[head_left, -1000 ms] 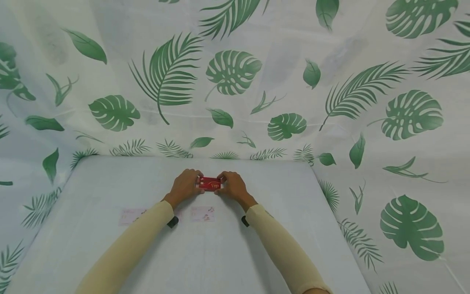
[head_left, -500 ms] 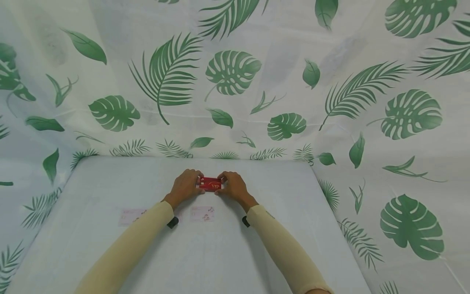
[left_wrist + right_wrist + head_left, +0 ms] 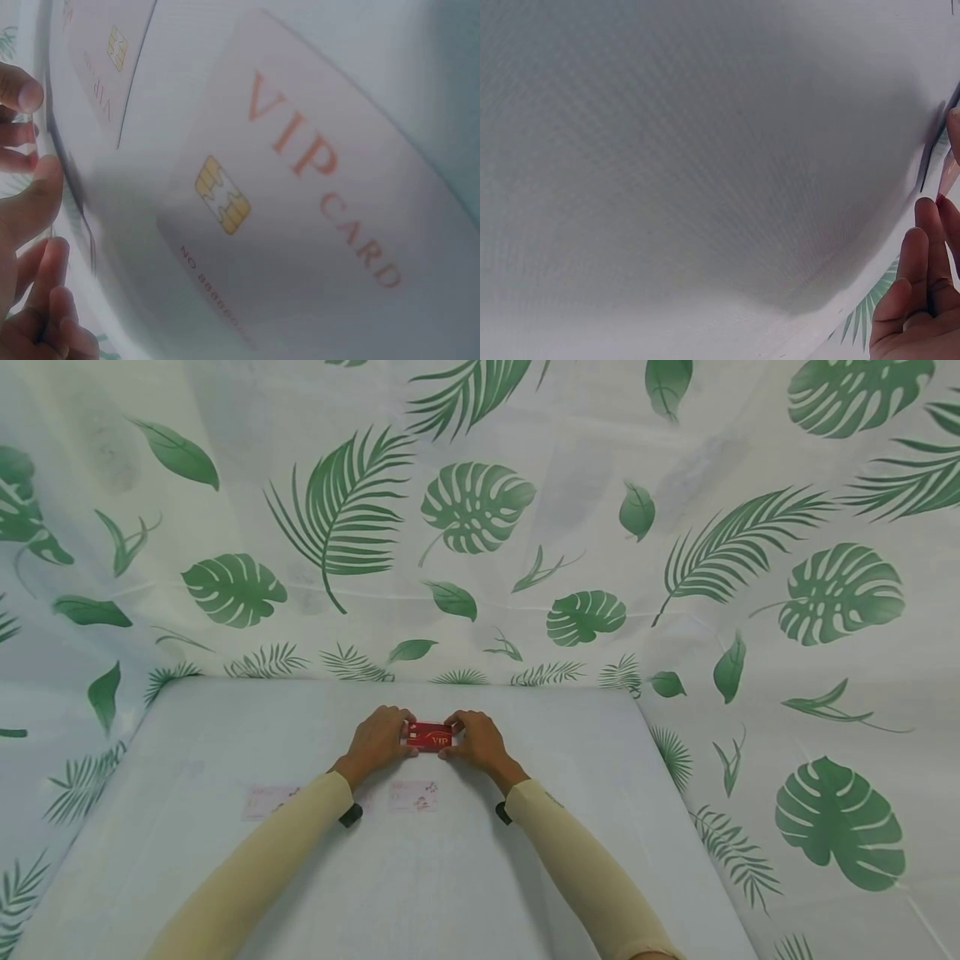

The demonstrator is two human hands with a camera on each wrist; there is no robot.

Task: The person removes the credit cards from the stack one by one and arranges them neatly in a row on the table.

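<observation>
A red card marked VIP [image 3: 430,737] is held between both hands near the far edge of the white table. My left hand [image 3: 378,739] pinches its left end between thumb and fingers. At its right end, my right hand [image 3: 478,742] pinches it the same way. Nearer to me, a pale pink card [image 3: 414,796] lies flat below the red one. Another pale pink card [image 3: 266,802] lies further left, partly behind the left forearm. In the left wrist view, a pale VIP card with a gold chip [image 3: 223,196] fills the middle, with the left fingers at the left edge.
The white tabletop [image 3: 420,885] reaches back to a hanging sheet printed with green leaves [image 3: 480,510], which also runs along both sides. Both forearms, in cream sleeves [image 3: 255,868], stretch across the table. A small dark device [image 3: 351,815] shows at the left wrist.
</observation>
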